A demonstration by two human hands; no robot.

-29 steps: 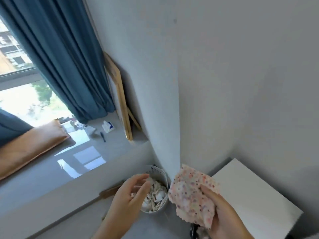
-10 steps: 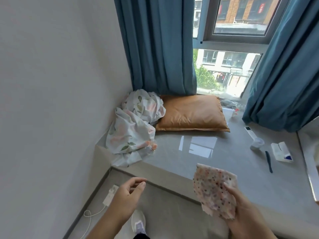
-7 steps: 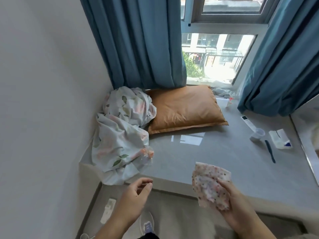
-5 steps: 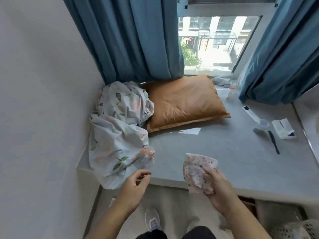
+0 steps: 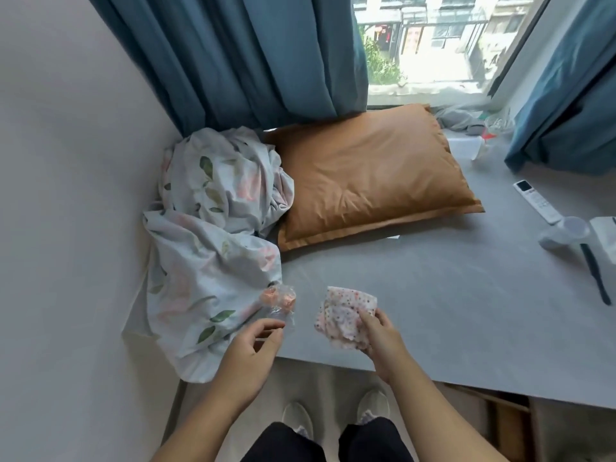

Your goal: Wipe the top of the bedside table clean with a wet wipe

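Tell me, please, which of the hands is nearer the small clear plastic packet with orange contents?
Left. The left hand reaches just below the small clear plastic packet; the right hand is farther right, gripping a speckled cloth.

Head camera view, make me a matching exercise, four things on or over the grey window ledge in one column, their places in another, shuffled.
Things:
1. orange pillow
2. floral sheet
3. white remote
4. spotted cloth

Places:
A. far right of the ledge
B. in the right hand
C. under the window, beside the sheet
D. heaped against the left wall

Pairs: 1-C, 2-D, 3-A, 4-B
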